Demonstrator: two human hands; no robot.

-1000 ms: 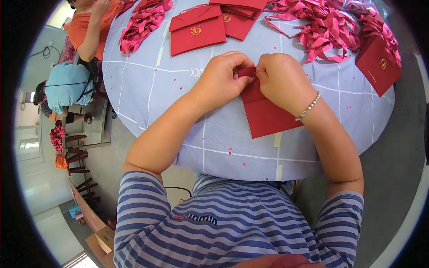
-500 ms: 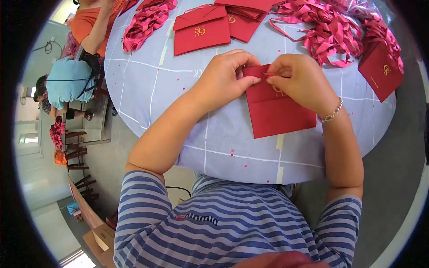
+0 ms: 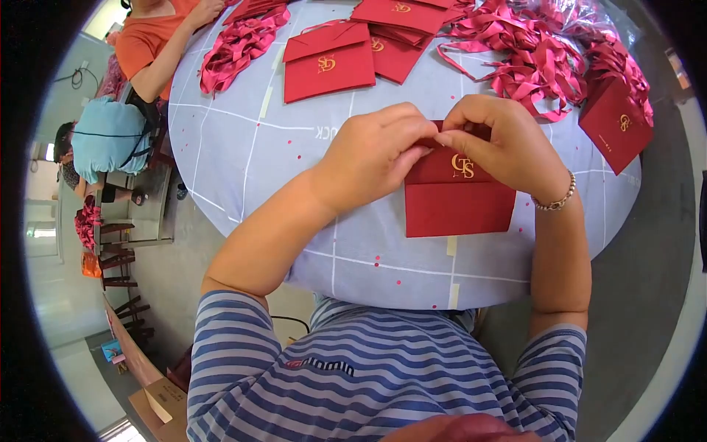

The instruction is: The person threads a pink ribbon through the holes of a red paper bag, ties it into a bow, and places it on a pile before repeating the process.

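A flat red paper bag [image 3: 460, 210] with gold lettering lies in front of me, its lower part folded. My left hand [image 3: 379, 151] is closed at its top left edge, thumb and fingers pinched together. My right hand [image 3: 501, 140], with a bead bracelet at the wrist, is closed in a pinch at the same top edge. The fingertips of both hands meet there and hide whatever small piece, perhaps ribbon, is between them.
Finished-looking red bags [image 3: 329, 65] lie beyond my left hand. Heaps of red ribbon [image 3: 534, 62] and another bag [image 3: 617, 125] are at the far right, more ribbon [image 3: 239, 48] at the far left. A person in an orange top [image 3: 151, 48] works across the round table.
My right hand has shifted slightly left and my fingertips have come together. The small red tip seen between them before is now hidden. More of the gold lettering shows.
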